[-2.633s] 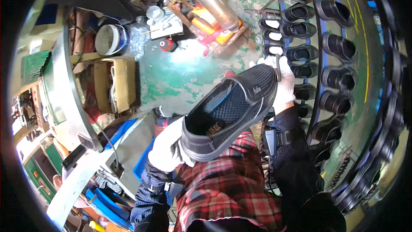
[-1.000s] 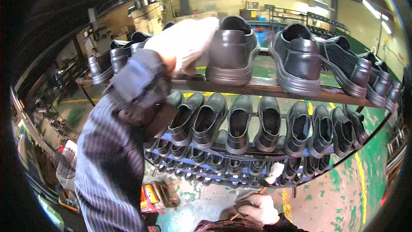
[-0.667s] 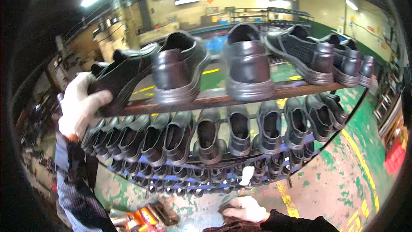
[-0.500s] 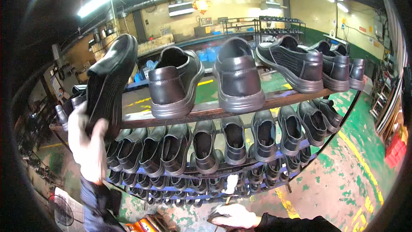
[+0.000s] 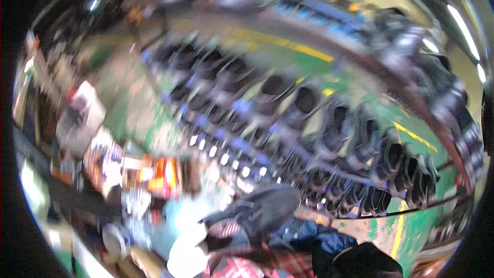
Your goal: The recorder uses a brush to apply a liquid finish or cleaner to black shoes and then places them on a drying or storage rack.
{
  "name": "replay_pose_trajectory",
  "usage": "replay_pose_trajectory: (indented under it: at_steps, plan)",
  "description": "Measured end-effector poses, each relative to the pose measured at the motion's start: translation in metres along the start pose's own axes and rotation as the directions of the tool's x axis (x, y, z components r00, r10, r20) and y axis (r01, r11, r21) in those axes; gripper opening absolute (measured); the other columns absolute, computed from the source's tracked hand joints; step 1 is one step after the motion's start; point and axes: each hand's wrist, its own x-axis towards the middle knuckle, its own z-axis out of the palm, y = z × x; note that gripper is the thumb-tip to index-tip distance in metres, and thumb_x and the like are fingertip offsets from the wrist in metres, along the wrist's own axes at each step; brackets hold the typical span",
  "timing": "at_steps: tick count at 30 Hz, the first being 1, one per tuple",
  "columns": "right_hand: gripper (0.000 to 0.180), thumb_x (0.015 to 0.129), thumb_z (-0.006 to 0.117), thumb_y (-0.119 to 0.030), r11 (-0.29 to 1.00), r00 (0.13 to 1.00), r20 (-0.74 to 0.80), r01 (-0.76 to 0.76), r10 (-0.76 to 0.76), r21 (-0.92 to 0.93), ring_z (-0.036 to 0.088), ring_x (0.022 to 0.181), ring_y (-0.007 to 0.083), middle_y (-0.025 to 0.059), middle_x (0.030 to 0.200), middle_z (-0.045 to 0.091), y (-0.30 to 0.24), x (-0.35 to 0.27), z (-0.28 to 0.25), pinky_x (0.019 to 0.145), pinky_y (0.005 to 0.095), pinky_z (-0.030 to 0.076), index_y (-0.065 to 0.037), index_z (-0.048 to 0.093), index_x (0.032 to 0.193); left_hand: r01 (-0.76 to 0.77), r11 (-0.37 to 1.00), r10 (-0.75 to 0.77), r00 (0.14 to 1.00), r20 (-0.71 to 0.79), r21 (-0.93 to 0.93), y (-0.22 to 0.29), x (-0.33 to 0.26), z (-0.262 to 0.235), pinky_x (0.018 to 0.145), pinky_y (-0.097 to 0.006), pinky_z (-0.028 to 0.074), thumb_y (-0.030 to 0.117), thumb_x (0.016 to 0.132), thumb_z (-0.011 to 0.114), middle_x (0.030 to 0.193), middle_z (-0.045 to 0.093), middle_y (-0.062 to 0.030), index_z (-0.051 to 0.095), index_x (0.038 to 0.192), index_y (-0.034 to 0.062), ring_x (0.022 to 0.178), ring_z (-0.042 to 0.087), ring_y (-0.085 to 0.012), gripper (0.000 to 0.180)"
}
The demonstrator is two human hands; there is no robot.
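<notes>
A black slip-on shoe [image 5: 257,213] hangs low in front of me, close to my body. My left hand [image 5: 188,249], in a white glove, is closed on the shoe at its open end. Strong light and motion blur smear the fingers. Of my right arm, a black sleeve [image 5: 366,261] appears at the lower right, and the hand itself does not show. Red plaid cloth [image 5: 272,263] and dark blue cloth [image 5: 321,237] lie just below and beside the shoe.
A rack with several tiers of black shoes [image 5: 306,98] runs slantwise across the view, its dark top rail [image 5: 381,72] bearing more shoes. At lower left are orange items [image 5: 164,172] and a pale boxy thing [image 5: 82,118]. Yellow lines [image 5: 309,51] mark the green floor.
My view has swung left and down and tilted. The shoe my left hand held at the top shelf's left end is now low near my body. My right hand has gone out of sight.
</notes>
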Motion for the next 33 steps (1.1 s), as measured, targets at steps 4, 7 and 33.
replay_pose_trajectory:
  at_steps: [4,7,33]
  plan:
    - [0.04,0.103,0.049,-0.04,0.924,0.944,0.084,-0.331,0.32,0.19,0.056,0.082,0.0182,0.0029,0.084,0.06,0.073,0.049,-0.039,0.084,0.0383,0.047,-0.003,0.06,0.113,-0.347,0.892,0.337,0.938,0.085,0.29,-0.077,-0.074,-0.015,0.11,-0.05,0.038,0.02,0.081,0.073,0.126,0.059,-0.0242,0.063,0.109,0.0001,0.122,0.053,-0.0449,0.036]
    - [0.037,0.105,0.042,-0.042,0.888,0.924,0.004,-0.368,0.382,0.277,0.055,0.079,0.0242,0.005,0.08,0.057,0.108,0.07,-0.055,0.085,0.0429,0.046,-0.008,0.055,0.096,-0.58,0.769,0.566,0.813,0.135,0.269,-0.083,-0.08,-0.035,0.115,-0.05,0.031,0.029,0.084,0.075,0.145,0.044,-0.0278,0.053,0.135,0.0,0.139,0.039,-0.0433,0.063]
    - [0.025,0.1,0.056,-0.026,0.792,0.799,-0.485,-0.533,0.356,-0.297,0.068,0.096,0.029,0.0153,0.108,0.069,0.105,0.346,-0.198,0.084,0.0426,0.057,-0.004,0.062,0.109,0.182,0.802,-0.495,0.736,-0.462,-0.57,-0.201,0.06,-0.037,0.11,-0.036,0.04,-0.001,0.066,0.067,0.139,0.05,-0.0186,0.032,0.15,-0.0014,0.13,0.05,-0.0276,0.092]
